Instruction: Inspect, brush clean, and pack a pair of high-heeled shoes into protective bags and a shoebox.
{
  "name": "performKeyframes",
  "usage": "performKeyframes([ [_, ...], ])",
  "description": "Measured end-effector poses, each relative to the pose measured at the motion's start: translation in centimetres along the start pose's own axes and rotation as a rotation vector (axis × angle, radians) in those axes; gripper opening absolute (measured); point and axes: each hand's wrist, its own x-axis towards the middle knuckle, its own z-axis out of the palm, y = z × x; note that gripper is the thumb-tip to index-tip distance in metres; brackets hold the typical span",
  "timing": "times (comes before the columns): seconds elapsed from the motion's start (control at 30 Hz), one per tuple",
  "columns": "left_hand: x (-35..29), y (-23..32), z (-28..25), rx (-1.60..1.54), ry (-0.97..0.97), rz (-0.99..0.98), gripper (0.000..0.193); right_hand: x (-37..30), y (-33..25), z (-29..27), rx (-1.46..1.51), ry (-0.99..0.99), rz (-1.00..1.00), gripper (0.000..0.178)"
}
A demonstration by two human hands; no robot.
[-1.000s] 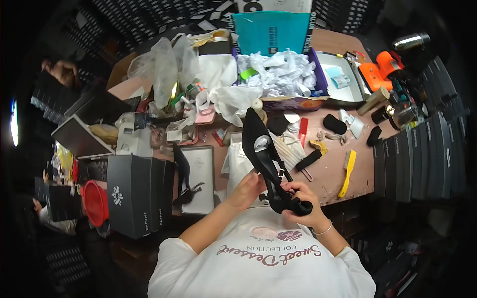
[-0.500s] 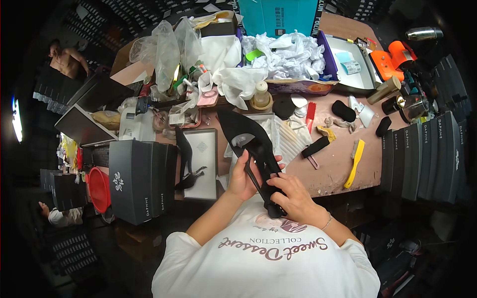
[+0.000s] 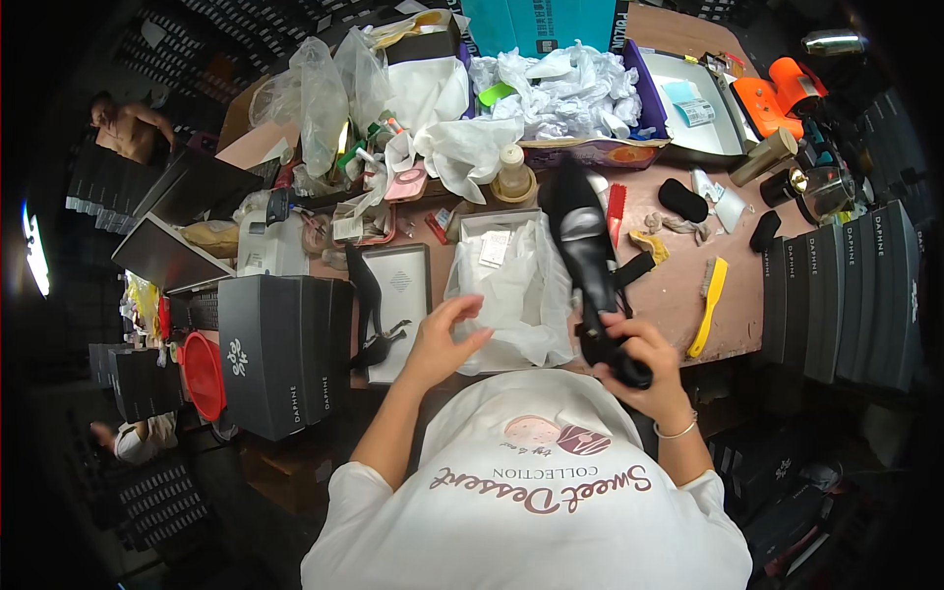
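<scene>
A black pointed high-heeled shoe (image 3: 582,251) is in my right hand (image 3: 644,366), whose fingers wrap round its heel end. The toe points away from me toward the back of the table. My left hand (image 3: 447,339) is empty, fingers apart, over the near left edge of an open box lined with white tissue paper (image 3: 511,305). A small white packet (image 3: 494,249) lies on that paper. The matching black shoe (image 3: 367,300) leans at the left edge of a shallow grey-rimmed box lid (image 3: 403,285).
Dark shoe boxes stand at left (image 3: 264,359) and right (image 3: 836,295). A yellow-handled brush (image 3: 708,307), a red brush (image 3: 616,214) and black pads (image 3: 680,199) lie to the right. Behind, a purple carton (image 3: 644,88) holds crumpled paper. A person (image 3: 133,128) is at far left.
My left hand has let go of the shoe and drawn back left, its fingers spread. My right hand has carried the shoe to the right, uncovering the tissue-lined box.
</scene>
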Motion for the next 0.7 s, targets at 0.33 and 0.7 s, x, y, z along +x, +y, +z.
performKeyframes([
  [0.33,-1.3,-0.4,9.5,0.705,0.108,0.412,0.06,-3.1,0.3,-1.2,0.108,0.202,0.237,0.024],
  [0.7,-0.9,-2.3,-1.4,0.145,0.725,0.034,0.018,-5.7,-1.3,-4.8,0.827,0.012,0.363,0.049],
])
